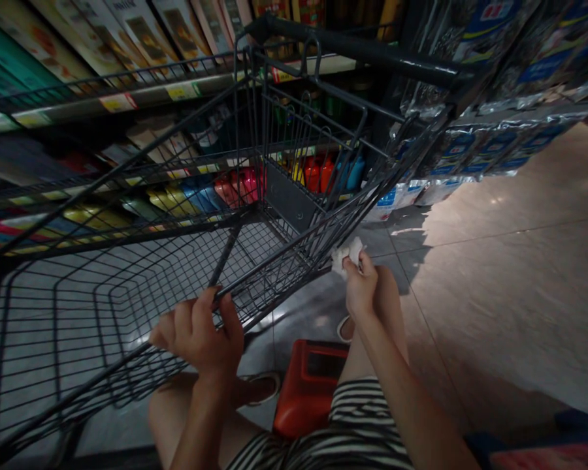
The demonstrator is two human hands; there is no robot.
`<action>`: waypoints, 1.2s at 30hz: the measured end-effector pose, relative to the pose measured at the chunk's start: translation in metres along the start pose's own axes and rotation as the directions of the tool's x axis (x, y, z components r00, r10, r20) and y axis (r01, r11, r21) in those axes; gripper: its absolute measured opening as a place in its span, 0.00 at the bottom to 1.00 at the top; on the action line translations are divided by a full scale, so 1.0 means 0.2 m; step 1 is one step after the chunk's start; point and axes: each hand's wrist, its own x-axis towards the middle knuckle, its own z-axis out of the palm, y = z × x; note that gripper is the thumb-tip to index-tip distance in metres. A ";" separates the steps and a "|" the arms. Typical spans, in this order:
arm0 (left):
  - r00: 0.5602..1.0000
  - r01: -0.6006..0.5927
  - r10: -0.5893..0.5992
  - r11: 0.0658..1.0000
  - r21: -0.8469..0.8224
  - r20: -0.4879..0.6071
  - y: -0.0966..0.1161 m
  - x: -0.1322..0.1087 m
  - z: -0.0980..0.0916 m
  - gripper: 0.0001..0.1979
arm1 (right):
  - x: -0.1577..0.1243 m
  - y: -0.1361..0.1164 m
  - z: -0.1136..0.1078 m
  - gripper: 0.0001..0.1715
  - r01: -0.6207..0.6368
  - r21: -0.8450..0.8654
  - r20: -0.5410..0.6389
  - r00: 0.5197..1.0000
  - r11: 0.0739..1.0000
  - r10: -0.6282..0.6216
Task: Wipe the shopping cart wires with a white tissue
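A dark wire shopping cart (274, 262) stands in front of me, its basket showing bare mesh. My left hand (200, 329) is wrapped around the cart's near top rail. Farther right, my right hand (361, 284) pinches a crumpled white wipe or tissue (347, 256) close beside the cart's side wires. Whether the wipe touches the wires, I cannot tell. The cart's handle bar (372, 52) runs across the upper right, with a dark flat panel (291, 199) of the folding seat below it.
Shelves (157, 91) of boxed and bottled goods line the far side. Silvery packages (455, 153) hang at the upper right. Between my legs is a red-orange plastic stool or box (298, 391). Tiled floor (509, 274) stretches to the right.
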 end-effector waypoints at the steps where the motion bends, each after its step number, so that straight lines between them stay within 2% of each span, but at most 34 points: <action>1: 1.000 -0.005 0.005 1.000 -0.004 -0.004 0.00 0.00 0.00 0.10 | 0.03 -0.05 0.02 0.23 0.052 0.035 -0.038 0.998 0.998 -0.050; 4: 1.000 0.003 -0.003 1.000 -0.014 -0.008 0.00 0.00 0.00 0.10 | 0.09 -0.17 0.09 0.21 0.180 0.071 -0.084 0.981 0.981 -0.174; 7: 1.000 0.031 -0.031 0.999 -0.013 0.003 0.00 0.00 0.00 0.12 | 0.08 -0.23 0.14 0.18 0.262 -0.017 -0.047 0.964 0.965 -0.263; 12: 1.000 0.016 -0.016 1.000 -0.011 0.012 0.00 -0.01 0.00 0.11 | 0.00 -0.22 0.12 0.28 0.379 -0.190 0.076 0.926 0.906 -0.371; 14: 1.000 0.000 0.000 1.000 -0.011 0.005 0.00 -0.01 0.00 0.10 | -0.02 -0.20 0.11 0.27 0.390 -0.236 0.096 0.921 0.890 -0.378; 19: 0.996 0.075 -0.075 0.997 -0.009 0.046 0.00 -0.01 0.00 0.12 | -0.05 -0.10 0.12 0.16 0.369 -0.306 0.126 0.929 0.878 -0.347; 23: 0.998 0.054 -0.054 0.999 -0.004 0.037 0.00 -0.01 0.00 0.12 | -0.04 -0.05 0.13 0.15 0.365 -0.362 0.145 0.931 0.858 -0.334; 25: 0.998 0.045 -0.045 0.999 -0.002 0.035 0.01 -0.01 0.00 0.12 | -0.03 -0.03 0.12 0.14 0.353 -0.410 0.192 0.935 0.841 -0.298; 27: 0.998 0.052 -0.051 0.999 -0.004 0.040 0.01 0.00 0.00 0.13 | -0.04 0.00 0.11 0.14 0.330 -0.493 0.313 0.931 0.805 -0.190; 29: 0.997 0.063 -0.062 0.998 -0.012 0.039 0.01 0.00 0.00 0.13 | -0.07 0.07 0.09 0.15 0.310 -0.573 0.442 0.896 0.759 -0.033; 31: 0.994 0.095 -0.093 0.995 -0.021 0.053 0.01 0.00 0.00 0.13 | -0.11 0.15 0.06 0.17 0.289 -0.612 0.492 0.868 0.736 0.067; 33: 0.988 0.136 -0.134 0.990 -0.032 0.071 0.01 -0.01 0.00 0.14 | -0.15 0.23 0.03 0.19 0.256 -0.600 0.451 0.891 0.758 0.057; 36: 0.985 0.157 -0.153 0.987 -0.040 0.078 0.01 -0.01 0.00 0.15 | -0.14 0.28 0.03 0.22 0.178 -0.509 0.316 0.949 0.842 -0.010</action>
